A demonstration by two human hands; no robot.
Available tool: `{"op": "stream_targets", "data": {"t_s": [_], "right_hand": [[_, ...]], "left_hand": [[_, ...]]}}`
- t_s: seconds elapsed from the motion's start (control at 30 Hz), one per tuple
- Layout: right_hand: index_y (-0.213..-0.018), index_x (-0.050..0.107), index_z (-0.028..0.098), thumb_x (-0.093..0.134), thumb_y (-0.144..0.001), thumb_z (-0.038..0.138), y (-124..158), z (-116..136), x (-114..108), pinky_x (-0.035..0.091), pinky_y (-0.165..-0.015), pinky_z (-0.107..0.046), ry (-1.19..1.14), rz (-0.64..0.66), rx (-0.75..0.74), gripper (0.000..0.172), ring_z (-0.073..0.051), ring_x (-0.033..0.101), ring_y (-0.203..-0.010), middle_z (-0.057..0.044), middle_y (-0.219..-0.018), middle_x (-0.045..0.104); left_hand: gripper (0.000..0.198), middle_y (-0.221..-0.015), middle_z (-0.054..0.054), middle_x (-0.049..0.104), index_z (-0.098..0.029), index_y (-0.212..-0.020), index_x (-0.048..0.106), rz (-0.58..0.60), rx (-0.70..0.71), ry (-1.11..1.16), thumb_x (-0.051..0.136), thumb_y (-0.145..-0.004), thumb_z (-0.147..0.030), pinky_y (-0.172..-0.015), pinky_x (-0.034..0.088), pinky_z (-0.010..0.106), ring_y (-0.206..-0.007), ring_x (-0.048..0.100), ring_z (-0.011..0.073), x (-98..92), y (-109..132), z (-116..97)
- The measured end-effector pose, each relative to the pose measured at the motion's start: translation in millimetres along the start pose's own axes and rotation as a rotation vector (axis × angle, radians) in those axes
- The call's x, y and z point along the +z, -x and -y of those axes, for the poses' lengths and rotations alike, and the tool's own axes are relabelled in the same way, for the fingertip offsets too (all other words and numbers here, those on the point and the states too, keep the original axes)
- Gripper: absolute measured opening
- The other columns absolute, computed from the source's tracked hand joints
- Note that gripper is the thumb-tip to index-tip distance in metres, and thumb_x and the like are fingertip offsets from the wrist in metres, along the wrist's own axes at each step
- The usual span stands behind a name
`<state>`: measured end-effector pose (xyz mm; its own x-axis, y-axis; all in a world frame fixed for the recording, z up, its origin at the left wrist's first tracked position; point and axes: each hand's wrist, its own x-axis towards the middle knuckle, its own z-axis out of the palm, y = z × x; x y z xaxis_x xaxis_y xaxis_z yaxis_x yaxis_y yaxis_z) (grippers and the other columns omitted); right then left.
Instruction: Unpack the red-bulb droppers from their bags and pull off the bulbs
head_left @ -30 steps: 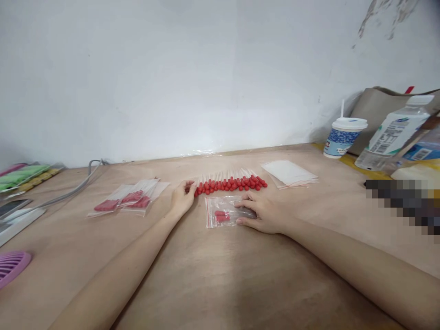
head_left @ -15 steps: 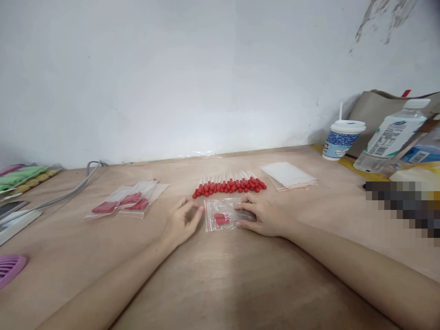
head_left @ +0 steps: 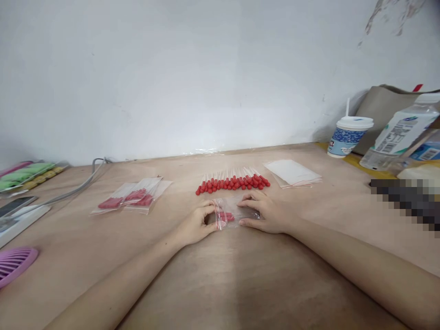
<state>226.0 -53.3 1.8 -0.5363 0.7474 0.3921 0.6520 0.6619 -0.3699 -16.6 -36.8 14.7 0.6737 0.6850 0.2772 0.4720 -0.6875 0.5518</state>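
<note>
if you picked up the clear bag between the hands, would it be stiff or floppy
The clear bag is likely floppy, since its thin film looks wrinkled. It should be light, with just small red pieces showing inside. The shiny surface may feel slippery.

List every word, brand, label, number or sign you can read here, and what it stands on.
None can be read with certainty.
Paper cup: printed, lettering too small and blurred.
Bottle: label with print and a barcode, too blurred to read.
Blue packet: a barcode on white, digits too small.
Nearest clear bag: no lettering made out.
</note>
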Motion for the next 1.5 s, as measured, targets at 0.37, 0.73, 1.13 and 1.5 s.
{"op": "stream_targets", "data": {"t_s": [0.37, 0.73, 1.13, 1.5], "right_hand": [[-0.108, 0.059, 0.023, 0.056, -0.077, 0.048, 0.1, 0.2, 2.1, 0.043, -0.085, -0.036, -0.027, -0.03, -0.009, 0.04, -0.02, 0.049, -0.097, -0.008, -0.104, 0.054], [-0.109, 0.059, 0.021, 0.055, -0.078, 0.047, 0.2, 0.8, 0.1, 0.043, -0.086, -0.037, -0.043, -0.003, 0.018, 0.041, -0.021, 0.049, -0.098, -0.009, -0.106, 0.053], [-0.108, 0.059, 0.021, 0.055, -0.078, 0.047, 0.1, 0.6, -0.2, 0.043, -0.086, -0.038, -0.024, 0.0, 0.015, 0.04, -0.021, 0.049, -0.097, -0.008, -0.105, 0.054], [-0.108, 0.059, 0.022, 0.053, -0.079, 0.046, 0.2, 0.7, -0.5, 0.043, -0.083, -0.038, -0.004, -0.005, -0.006, 0.039, -0.021, 0.05, -0.094, -0.008, -0.103, 0.054]], "left_hand": [[0.016, -0.081, 0.003, 0.06, -0.016, -0.09, 0.055, -0.087, -0.052, 0.195, 0.053, -0.082, -0.03, -0.064, 0.047, 0.025, -0.071, 0.057, 0.0123, 7.1, 8.2, 4.9], [0.036, -0.09, 0.008, 0.069, -0.016, -0.094, 0.063, -0.421, -0.224, 0.32, 0.069, -0.067, -0.039, -0.076, 0.054, 0.036, -0.081, 0.066, 0.0204, -61.1, 10.1, 32.0], [0.022, -0.101, 0.002, 0.066, -0.022, -0.098, 0.065, -0.595, 0.156, -0.319, 0.05, -0.084, -0.029, -0.088, 0.048, 0.03, -0.093, 0.062, 0.0156, -64.9, -35.4, 22.3], [0.035, -0.108, 0.005, 0.062, -0.024, -0.109, 0.06, -0.173, 0.141, -0.612, 0.039, -0.084, -0.014, -0.077, 0.047, 0.026, -0.091, 0.06, 0.0171, -24.6, -86.4, 45.2]]}}
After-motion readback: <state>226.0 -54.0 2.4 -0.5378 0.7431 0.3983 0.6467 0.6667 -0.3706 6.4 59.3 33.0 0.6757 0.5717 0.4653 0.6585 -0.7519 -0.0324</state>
